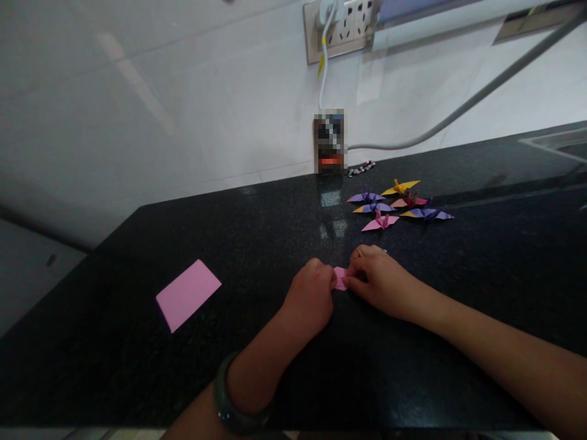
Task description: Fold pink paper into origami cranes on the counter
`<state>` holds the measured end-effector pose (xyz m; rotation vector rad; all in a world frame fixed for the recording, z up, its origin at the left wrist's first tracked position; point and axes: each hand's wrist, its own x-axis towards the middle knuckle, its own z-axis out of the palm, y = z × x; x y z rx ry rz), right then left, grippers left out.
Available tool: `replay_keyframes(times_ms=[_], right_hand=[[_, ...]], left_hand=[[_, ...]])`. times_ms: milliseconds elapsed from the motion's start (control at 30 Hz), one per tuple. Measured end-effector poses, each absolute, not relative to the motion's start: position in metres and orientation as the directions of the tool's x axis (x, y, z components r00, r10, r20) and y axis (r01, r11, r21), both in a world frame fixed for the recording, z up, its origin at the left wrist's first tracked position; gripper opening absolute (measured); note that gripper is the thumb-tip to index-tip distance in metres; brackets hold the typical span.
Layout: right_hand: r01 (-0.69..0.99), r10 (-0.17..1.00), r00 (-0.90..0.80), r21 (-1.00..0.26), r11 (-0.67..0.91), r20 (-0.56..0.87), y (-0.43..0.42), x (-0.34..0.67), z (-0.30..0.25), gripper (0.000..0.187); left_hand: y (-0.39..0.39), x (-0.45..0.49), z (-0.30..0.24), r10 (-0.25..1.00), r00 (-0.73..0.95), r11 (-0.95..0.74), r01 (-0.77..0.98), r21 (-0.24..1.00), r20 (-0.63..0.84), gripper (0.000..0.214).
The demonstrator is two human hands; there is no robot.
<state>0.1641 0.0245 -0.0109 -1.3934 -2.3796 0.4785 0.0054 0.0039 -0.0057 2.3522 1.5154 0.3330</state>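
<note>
While both hands pinch it, the pink fold (340, 278) sits low on the counter (114, 342), left hand (310, 296) and right hand (383, 281) gripping opposite ends, likely to steady a crease. Spare sheet (188, 294) left; cranes (398, 205) beyond. Black polished stone, white wall, socket (342, 27) above.

My left hand (310, 294) and right hand (380, 280) meet over a small pink paper (340, 278), fingertips pinching it from both sides just above the black counter (137, 366). A dark bangle (233, 403) sits on my left wrist. A flat pink sheet (188, 294) lies well to the left. Beyond my hands, a cluster of folded cranes (398, 205) in purple, yellow and pink rests on the counter. A phone (329, 142) leans against the white wall, its cable (324, 61) running up to a socket (342, 27).
</note>
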Motion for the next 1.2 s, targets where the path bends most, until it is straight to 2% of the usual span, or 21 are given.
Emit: replay_keyframes(times_ms=[500, 667, 767, 1033, 1200], right_hand=[[0.799, 0.888, -0.447, -0.398, 0.452, 0.109, 0.025, 0.164, -0.011, 0.01], [0.801, 0.887, -0.448, -0.391, 0.453, 0.11, 0.025, 0.164, -0.01, 0.013], [0.803, 0.885, -0.454, -0.381, 0.458, 0.106, 0.026, 0.165, -0.01, 0.012], [0.796, 0.878, -0.463, -0.381, 0.471, 0.121, 0.027, 0.166, -0.014, 0.013], [0.704, 0.795, -0.584, -0.386, 0.596, 0.164, 0.028, 0.176, -0.005, 0.013]], left_hand=[[0.004, 0.004, -0.006, 0.91, 0.415, -0.385, 0.839, 0.384, 0.006, 0.018], [-0.003, -0.004, 0.008, 0.851, 0.524, -0.466, 0.784, 0.411, -0.034, 0.034], [-0.011, -0.006, 0.018, 0.821, 0.563, -0.494, 0.782, 0.38, -0.09, 0.042], [-0.02, 0.001, 0.025, 0.814, 0.563, -0.52, 0.815, 0.254, -0.141, 0.038], [-0.017, 0.001, 0.022, 0.791, 0.601, -0.567, 0.79, 0.234, -0.112, 0.033]])
